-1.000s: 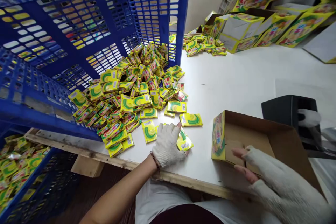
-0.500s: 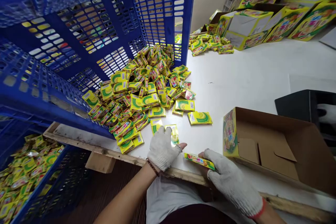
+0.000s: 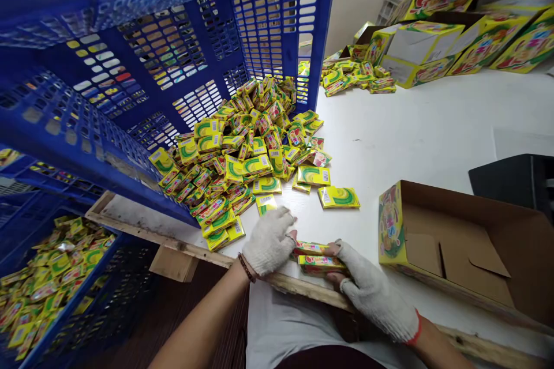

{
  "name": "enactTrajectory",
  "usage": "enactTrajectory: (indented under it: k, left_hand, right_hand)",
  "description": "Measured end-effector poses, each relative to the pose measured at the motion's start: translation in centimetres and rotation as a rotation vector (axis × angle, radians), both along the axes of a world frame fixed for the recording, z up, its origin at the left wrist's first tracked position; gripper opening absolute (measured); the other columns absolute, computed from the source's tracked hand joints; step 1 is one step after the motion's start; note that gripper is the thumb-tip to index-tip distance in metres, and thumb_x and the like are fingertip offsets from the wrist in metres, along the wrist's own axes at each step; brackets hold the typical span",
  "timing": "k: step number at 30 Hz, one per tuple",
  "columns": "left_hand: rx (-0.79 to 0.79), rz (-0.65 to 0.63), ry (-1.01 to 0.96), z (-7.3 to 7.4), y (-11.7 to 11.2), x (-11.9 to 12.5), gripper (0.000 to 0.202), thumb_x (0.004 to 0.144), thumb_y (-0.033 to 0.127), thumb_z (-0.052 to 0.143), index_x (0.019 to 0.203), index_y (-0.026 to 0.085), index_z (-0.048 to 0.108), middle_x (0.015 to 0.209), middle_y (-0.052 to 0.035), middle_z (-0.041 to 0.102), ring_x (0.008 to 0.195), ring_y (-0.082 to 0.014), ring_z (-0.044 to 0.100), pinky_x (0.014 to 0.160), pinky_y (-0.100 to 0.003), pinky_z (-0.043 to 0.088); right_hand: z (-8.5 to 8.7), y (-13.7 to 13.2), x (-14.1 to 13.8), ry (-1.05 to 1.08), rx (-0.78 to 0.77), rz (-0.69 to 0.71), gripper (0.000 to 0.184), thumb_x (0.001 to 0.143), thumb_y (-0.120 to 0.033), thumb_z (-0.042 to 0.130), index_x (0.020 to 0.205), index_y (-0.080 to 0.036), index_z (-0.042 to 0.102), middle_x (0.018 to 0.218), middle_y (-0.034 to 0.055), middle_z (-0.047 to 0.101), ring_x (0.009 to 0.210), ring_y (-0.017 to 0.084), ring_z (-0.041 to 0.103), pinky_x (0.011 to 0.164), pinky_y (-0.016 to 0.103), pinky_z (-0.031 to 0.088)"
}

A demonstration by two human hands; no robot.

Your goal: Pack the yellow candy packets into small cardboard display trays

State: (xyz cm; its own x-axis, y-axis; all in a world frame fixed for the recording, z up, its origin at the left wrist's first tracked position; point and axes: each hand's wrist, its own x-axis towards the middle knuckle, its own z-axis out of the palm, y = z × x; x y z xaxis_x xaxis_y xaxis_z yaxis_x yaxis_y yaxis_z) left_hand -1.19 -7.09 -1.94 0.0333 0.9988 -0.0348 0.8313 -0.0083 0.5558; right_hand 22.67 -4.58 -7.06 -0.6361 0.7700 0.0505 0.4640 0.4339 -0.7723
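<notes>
- Left hand (image 3: 268, 241) fingers curled and right hand (image 3: 372, 294) fingers closed; both are clamped on the stack of packets (image 3: 318, 258) from opposite ends.
- The stack sits at the table edge (image 3: 203, 255), at 5 o'clock of the loose pile (image 3: 246, 150); the open carton (image 3: 450, 242) is at 3 o'clock.
- Risk, as judged: gloved, uneven squeezing could fan packets over the edge.

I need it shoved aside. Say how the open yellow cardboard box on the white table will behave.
The open yellow cardboard box looks empty, so probably light and quick to slide on the smooth white table. Its thin walls likely flex under pressure. Lying low, it seems unlikely to tip.
</notes>
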Motion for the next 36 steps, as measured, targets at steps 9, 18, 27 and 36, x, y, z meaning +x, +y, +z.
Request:
enactTrajectory:
  k: [9,18,27,36]
  left_hand:
    - [0.061,0.134,0.052,-0.8,2.8,-3.2,0.027,0.083,0.021,0.063,0.110,0.021,0.062,0.114,-0.0108,0.065,0.116,-0.0285,0.058,0.104,-0.045,0.045]
    - [0.044,0.331,-0.956,-1.9,2.0,1.0,0.047,0.087,0.057,0.058,0.113,0.019,0.052,0.102,-0.0069,0.067,0.090,-0.0204,0.068,0.078,-0.033,0.056]
    - [-0.054,-0.188,-0.219,-0.9,8.7,5.0,0.018,0.093,0.032,0.052,0.093,0.020,0.065,0.105,-0.0068,0.067,0.103,-0.0221,0.059,0.095,-0.035,0.047]
    - [-0.005,-0.190,-0.204,-2.2,12.5,6.8,0.027,0.085,0.020,0.064,0.112,0.016,0.061,0.110,-0.0126,0.066,0.108,-0.0276,0.059,0.100,-0.045,0.045]
  right_hand:
    - [3.8,0.4,-1.7,-0.061,-0.338,-0.014,0.033,0.074,-0.024,0.054,0.106,-0.020,0.063,0.100,0.0062,0.071,0.091,0.023,0.067,0.084,0.036,0.055]
    - [3.6,1.0,-0.6,0.151,-0.202,-0.192,0.030,0.073,-0.033,0.064,0.101,-0.020,0.060,0.143,0.0151,0.052,0.133,0.030,0.051,0.104,0.042,0.047]
    - [3.5,0.1,-0.4,-0.090,0.011,-0.069,0.048,0.078,-0.024,0.059,0.125,-0.020,0.058,0.112,0.0102,0.070,0.099,0.025,0.067,0.087,0.038,0.056]
    - [4.0,-1.2,-0.6,0.011,-0.255,-0.195,0.039,0.074,-0.028,0.061,0.112,-0.020,0.058,0.111,0.0113,0.071,0.100,0.027,0.068,0.089,0.040,0.056]
